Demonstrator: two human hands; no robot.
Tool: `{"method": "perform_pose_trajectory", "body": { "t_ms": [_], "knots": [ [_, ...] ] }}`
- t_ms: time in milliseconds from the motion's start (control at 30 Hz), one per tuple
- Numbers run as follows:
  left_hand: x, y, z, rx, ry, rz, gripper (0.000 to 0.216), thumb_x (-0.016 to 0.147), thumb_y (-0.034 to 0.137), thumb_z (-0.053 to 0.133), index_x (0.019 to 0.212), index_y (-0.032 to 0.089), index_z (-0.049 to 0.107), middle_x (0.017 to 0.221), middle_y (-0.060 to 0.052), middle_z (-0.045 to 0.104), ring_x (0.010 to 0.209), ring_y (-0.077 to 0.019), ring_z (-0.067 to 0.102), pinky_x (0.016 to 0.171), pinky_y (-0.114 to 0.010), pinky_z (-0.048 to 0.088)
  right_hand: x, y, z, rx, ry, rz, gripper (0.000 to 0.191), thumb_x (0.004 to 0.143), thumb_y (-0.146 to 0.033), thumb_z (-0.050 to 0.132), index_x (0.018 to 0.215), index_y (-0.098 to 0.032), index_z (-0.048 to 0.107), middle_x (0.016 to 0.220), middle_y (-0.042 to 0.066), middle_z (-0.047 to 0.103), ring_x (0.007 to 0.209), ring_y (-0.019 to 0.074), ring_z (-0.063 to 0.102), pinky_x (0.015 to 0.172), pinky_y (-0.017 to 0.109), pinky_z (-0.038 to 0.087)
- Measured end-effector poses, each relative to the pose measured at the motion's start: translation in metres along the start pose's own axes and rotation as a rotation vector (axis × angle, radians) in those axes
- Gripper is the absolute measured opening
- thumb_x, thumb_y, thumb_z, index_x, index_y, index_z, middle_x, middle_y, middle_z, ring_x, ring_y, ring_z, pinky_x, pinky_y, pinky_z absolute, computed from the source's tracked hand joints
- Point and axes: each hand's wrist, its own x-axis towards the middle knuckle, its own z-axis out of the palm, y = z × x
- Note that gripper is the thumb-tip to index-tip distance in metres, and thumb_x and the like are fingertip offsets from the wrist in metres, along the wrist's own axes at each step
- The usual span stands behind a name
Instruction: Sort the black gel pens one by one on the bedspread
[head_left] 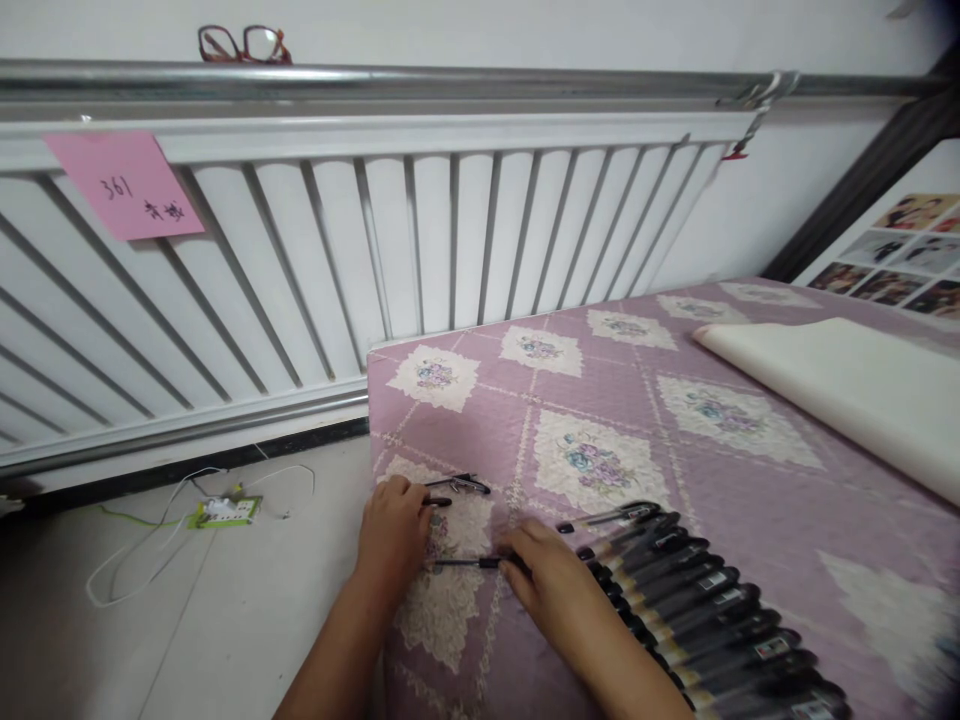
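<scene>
My left hand is over the left edge of the purple floral bed cover, its fingers curled. The dark end of a pen sticks out from its fingertips. Just beyond, another black pen lies with its clip showing. My right hand has its fingers closed at the right end of a slim clear-barrelled pen. That pen's left end reaches to my left hand. Beside my right hand, several black-capped pens lie side by side in a slanting row, somewhat blurred.
The floral bed cover spreads under the pens, with a folded cream sheet at right. Behind stands a white radiator with a pink note. Glasses rest above the pipe. A power strip with cords lies on the floor.
</scene>
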Motion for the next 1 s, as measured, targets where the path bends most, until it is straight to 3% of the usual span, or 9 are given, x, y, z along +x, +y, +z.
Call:
{"method": "perform_pose_trajectory", "body": {
  "t_ms": [133,333,433,567,767,867,1000],
  "knots": [
    [0.0,0.001,0.0,-0.129,0.032,0.055,0.011,0.082,0.013,0.054,0.085,0.02,0.062,0.097,-0.005,0.058,0.094,-0.0208,0.051,0.085,-0.034,0.04,0.001,0.0,0.001,0.049,0.085,-0.002,0.013,0.083,-0.016,0.05,0.086,-0.021,0.063,0.086,0.006,0.062,0.083,0.0208,0.059,0.073,0.031,0.046],
    [-0.002,0.01,-0.004,-0.528,-0.08,0.122,0.011,0.081,0.013,0.053,0.085,0.021,0.06,0.083,0.001,0.059,0.079,-0.0153,0.054,0.072,-0.027,0.041,0.001,0.0,0.002,0.213,0.296,-0.014,0.019,0.087,-0.025,0.049,0.102,-0.023,0.06,0.093,0.005,0.064,0.087,0.0189,0.061,0.077,0.029,0.048],
    [-0.005,0.02,-0.004,-0.605,-0.139,0.158,0.01,0.077,0.012,0.056,0.08,0.02,0.06,0.079,0.002,0.059,0.076,-0.0145,0.054,0.07,-0.025,0.04,0.0,-0.003,0.002,0.282,0.309,-0.014,0.025,0.088,-0.028,0.048,0.111,-0.022,0.057,0.095,0.005,0.065,0.085,0.018,0.062,0.075,0.028,0.049],
    [-0.01,0.03,0.0,-0.646,-0.203,0.233,0.011,0.076,0.011,0.058,0.081,0.02,0.061,0.08,0.002,0.06,0.078,-0.0139,0.054,0.07,-0.024,0.039,0.0,-0.007,0.002,0.287,0.233,-0.072,0.019,0.088,-0.023,0.048,0.101,-0.023,0.062,0.092,0.004,0.066,0.086,0.0178,0.062,0.076,0.029,0.049],
    [-0.011,0.023,0.001,-0.493,-0.195,0.293,0.025,0.075,0.019,0.065,0.1,0.023,0.061,0.1,-0.002,0.059,0.094,-0.0183,0.053,0.082,-0.029,0.041,-0.002,0.007,-0.01,0.185,0.275,-0.046,0.018,0.086,-0.022,0.048,0.095,-0.023,0.064,0.091,0.003,0.068,0.088,0.0187,0.063,0.078,0.03,0.048],
    [-0.013,0.019,0.0,-0.281,-0.26,0.358,0.022,0.071,0.025,0.071,0.092,0.024,0.064,0.095,-0.002,0.059,0.093,-0.0208,0.052,0.083,-0.033,0.039,-0.005,0.017,-0.022,0.156,0.302,-0.016,0.018,0.085,-0.024,0.049,0.094,-0.023,0.065,0.091,0.003,0.069,0.087,0.0189,0.064,0.079,0.03,0.048],
    [-0.014,0.02,-0.002,-0.154,-0.296,0.422,0.009,0.079,0.021,0.062,0.086,0.024,0.065,0.092,-0.002,0.058,0.09,-0.019,0.052,0.082,-0.032,0.039,-0.009,0.023,-0.033,0.176,0.286,0.011,0.02,0.083,-0.025,0.049,0.093,-0.024,0.066,0.091,0.003,0.07,0.088,0.019,0.064,0.08,0.03,0.049]
  ]
}}
